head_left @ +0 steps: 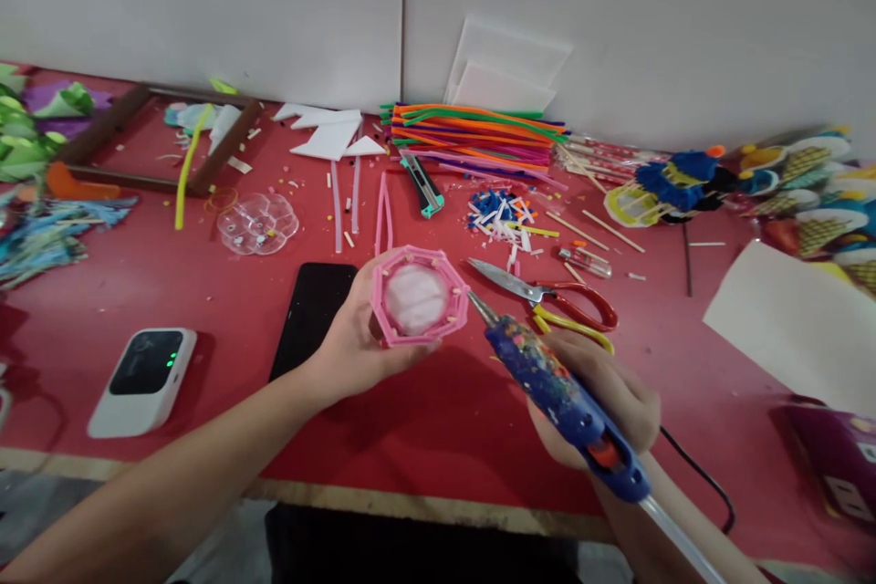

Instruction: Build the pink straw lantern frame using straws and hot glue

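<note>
My left hand [356, 338] is wrapped round a small pink basket [383, 325] with a rim like an octagon, seen from above. Pale stick ends show around the inside of that rim, and the middle is whitish. A blue glue gun [547, 383], spotted with paint or dried glue, is gripped in my right hand [609, 392]. Its metal nozzle points up and left, at or very near the basket's right edge; whether they touch I cannot tell. A clear glue stick [677, 534] sticks out of the gun's back end. Pink pipe cleaner [384, 214] stretches behind the basket.
Scissors [547, 292] with red and yellow handles lie just beyond the glue gun. A black phone [307, 306] and a white hotspot device [143, 383] lie to the left. Behind are a utility knife [422, 187], bundled pipe cleaners [472, 135] and scraps [503, 219].
</note>
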The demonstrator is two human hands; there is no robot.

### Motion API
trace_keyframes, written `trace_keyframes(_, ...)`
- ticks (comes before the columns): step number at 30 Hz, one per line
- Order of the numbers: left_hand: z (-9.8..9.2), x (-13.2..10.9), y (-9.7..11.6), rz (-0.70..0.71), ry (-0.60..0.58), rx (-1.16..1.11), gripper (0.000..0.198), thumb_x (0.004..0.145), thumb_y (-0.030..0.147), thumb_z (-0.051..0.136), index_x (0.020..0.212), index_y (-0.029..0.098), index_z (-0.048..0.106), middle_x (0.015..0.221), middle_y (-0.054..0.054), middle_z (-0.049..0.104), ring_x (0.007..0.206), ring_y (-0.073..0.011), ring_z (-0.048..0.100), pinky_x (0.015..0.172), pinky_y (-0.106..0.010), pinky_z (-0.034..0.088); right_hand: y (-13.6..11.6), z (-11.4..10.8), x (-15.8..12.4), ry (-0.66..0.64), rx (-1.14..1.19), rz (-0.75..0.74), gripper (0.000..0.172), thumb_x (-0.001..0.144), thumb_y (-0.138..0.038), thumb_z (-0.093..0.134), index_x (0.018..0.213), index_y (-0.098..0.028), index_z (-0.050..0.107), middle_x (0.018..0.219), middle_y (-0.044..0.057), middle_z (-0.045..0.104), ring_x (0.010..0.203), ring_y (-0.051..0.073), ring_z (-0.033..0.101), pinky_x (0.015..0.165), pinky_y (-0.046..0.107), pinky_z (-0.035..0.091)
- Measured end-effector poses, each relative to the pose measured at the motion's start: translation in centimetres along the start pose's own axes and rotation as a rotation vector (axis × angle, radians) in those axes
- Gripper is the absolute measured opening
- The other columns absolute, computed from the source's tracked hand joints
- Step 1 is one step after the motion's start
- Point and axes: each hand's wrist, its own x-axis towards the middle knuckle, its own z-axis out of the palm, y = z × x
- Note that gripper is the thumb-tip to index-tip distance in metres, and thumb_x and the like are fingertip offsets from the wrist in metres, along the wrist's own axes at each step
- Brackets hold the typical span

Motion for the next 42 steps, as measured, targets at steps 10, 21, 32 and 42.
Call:
trace_keyframes(10, -0.5, 0.7, -0.9, 0.122, -0.049, 0.057, 0.079, 0.061, 0.019, 0.088, 0.133, 0.028, 0.058, 0.141, -0.012, 0.057, 0.128, -0.0346, 0.059, 0.103, -0.049, 0.053, -1.0, 0.4, 1.6, 0.048, -0.104, 0.021, 0.034, 0.083, -0.029, 0.062, 0.117, -0.025, 0.061, 0.080, 0.003, 0.073, 0.064, 0.022, 0.071, 0.058, 0.032, 0.060)
trace_keyframes(21, 0.2, 0.2, -1.0, 0.032, -0.097, -0.093, 0.080, 0.057, 0.013, 0.092, 0.128, 0.029, 0.060, 0.141, -0.011, 0.055, 0.127, -0.0355, 0.059, 0.099, -0.051, 0.057, -0.6, 0.9, 1.3, -0.009, -0.070, 0.007, 0.033, 0.082, -0.028, 0.064, 0.114, -0.023, 0.060, 0.082, 0.002, 0.071, 0.065, 0.021, 0.070, 0.060, 0.031, 0.059)
trace_keyframes(32, 0.1, 0.2, -0.6, 0.021, -0.164, -0.124, 0.075, 0.059, 0.012, 0.091, 0.126, 0.028, 0.060, 0.134, -0.010, 0.059, 0.125, -0.0338, 0.061, 0.100, -0.050, 0.057, -1.1, 0.3, 1.6, 0.073, -0.104, 0.013, 0.021, 0.084, -0.028, 0.063, 0.106, -0.025, 0.061, 0.075, -0.001, 0.069, 0.060, 0.018, 0.068, 0.057, 0.029, 0.057)
trace_keyframes(42, 0.2, 0.5, -1.1, -0.010, -0.180, -0.170, 0.069, 0.064, 0.031, 0.091, 0.126, 0.032, 0.060, 0.138, -0.009, 0.059, 0.120, -0.0338, 0.065, 0.086, -0.044, 0.064, -0.5, 1.0, 0.7, 0.064, -0.066, 0.019, 0.024, 0.087, -0.035, 0.065, 0.108, -0.024, 0.065, 0.084, 0.004, 0.071, 0.068, 0.022, 0.069, 0.059, 0.034, 0.059)
